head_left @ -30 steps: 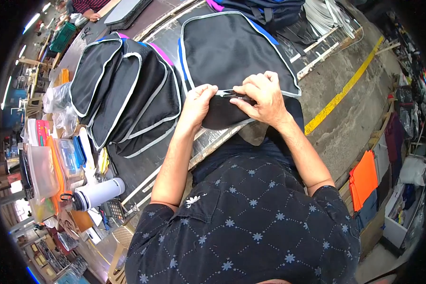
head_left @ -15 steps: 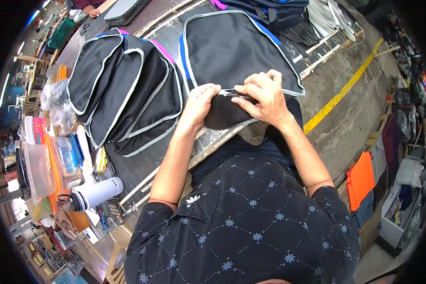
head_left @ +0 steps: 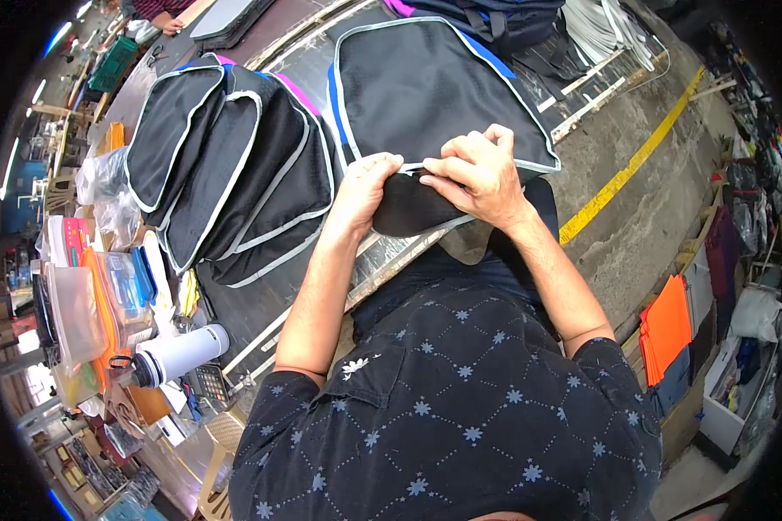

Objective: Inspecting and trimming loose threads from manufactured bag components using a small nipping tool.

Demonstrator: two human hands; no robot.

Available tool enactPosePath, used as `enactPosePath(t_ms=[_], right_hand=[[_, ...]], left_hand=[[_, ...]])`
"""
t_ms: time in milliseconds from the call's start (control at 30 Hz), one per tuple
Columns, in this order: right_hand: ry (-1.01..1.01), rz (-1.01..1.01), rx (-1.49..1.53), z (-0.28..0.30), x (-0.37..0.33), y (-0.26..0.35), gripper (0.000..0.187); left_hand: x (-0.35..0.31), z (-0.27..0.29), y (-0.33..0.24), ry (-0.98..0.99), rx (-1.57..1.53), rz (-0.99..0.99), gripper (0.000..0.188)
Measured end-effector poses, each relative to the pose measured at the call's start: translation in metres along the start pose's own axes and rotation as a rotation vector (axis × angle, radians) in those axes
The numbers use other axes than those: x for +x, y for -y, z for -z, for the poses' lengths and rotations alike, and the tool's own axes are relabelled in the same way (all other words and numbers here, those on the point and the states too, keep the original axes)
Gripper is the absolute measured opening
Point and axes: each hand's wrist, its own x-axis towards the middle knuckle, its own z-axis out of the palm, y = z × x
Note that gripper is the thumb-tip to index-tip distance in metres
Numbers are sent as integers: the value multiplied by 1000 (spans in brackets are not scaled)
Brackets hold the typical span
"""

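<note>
The grey edging (head_left: 537,166) was best held taut in the closed pinch of the left hand (head_left: 361,193), while the half-curled right hand (head_left: 485,178) hid its hold.

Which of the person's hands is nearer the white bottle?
Left. The left hand pinches the near trimmed edge of the black panel, beyond and right of the white bottle; the right hand is at that same edge, farther right.
</note>
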Motion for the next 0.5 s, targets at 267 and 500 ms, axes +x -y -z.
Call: enactPosePath(t_ms=[267, 500], right_hand=[[6, 34, -6, 1, 1, 0, 19], [1, 44, 3, 1, 0, 0, 19]], left_hand=[[-1, 0, 1, -2, -18, 2, 18], [-1, 1, 3, 1, -22, -3, 18]])
